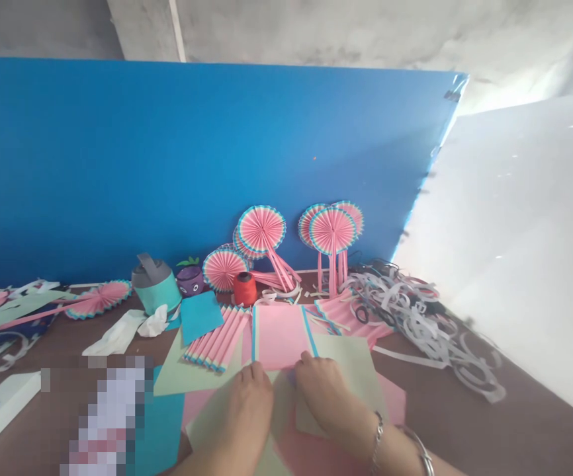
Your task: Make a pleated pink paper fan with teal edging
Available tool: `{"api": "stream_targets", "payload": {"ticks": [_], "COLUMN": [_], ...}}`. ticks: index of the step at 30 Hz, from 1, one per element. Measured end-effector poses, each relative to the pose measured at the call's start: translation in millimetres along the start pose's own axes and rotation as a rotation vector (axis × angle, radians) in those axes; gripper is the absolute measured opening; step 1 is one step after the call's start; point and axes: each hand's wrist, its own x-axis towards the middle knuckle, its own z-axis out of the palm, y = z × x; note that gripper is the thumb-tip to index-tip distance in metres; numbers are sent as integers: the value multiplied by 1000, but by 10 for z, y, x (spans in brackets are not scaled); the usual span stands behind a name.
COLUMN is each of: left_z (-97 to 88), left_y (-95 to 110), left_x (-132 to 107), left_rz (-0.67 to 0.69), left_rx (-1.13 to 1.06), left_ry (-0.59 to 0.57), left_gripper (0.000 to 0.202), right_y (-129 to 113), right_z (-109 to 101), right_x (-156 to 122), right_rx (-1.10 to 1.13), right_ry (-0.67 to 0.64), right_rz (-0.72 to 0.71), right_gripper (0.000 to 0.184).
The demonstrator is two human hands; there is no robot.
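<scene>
I'm working at a pink sheet with blue-striped sides point(281, 330), which is lying in front of me on the bench point(509, 436), on top of other papers. My left grip point(251, 400) is touching its near-left corner and my right grip point(323, 387) its near-right corner, fingers curling at the near edge; my thumbs aren't showing clearly, so I'm not able to tell whether I'm pinching it or only pressing.

Pale green paper point(349, 360) is spreading under my wrists and out to both sides. Just left of the sheet, a pleated pink piece point(220, 340) is lying with a small blue square point(201, 316) overlapping it. A red spool point(245, 289) is standing behind the sheet. To the right, a tangled heap of white strips point(420, 324) is sprawling beside black-handled scissors point(362, 314).

Farther back, round pink fans point(333, 230) are leaning near a blue partition point(167, 165). Toward the left, a teal container point(156, 291) is standing beside a purple pot point(190, 282), with crumpled white tissue point(120, 332) lying in front.
</scene>
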Motion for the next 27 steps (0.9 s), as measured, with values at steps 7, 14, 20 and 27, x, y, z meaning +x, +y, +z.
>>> {"api": "stream_targets", "payload": {"ticks": [7,14,20,27], "left_z": [-253,-177,-56,-14], "left_y": [-305,-289,-200,-364], "left_x": [101,156,184,198], "left_rz": [-132,-124,-220,-112], "left_rx": [-274,-884,-1226,-959], "left_ry": [44,123,317,861], "left_gripper": [27,35,29,5], "right_y": [198,301,134,177], "right_z": [1,-62,-14,12], "right_x": [103,68,46,-12], "right_rx": [-86,245,284,270], "right_ry": [70,413,635,954], "right_rz": [-67,28,-339,-557], "right_gripper": [22,18,16,22]}}
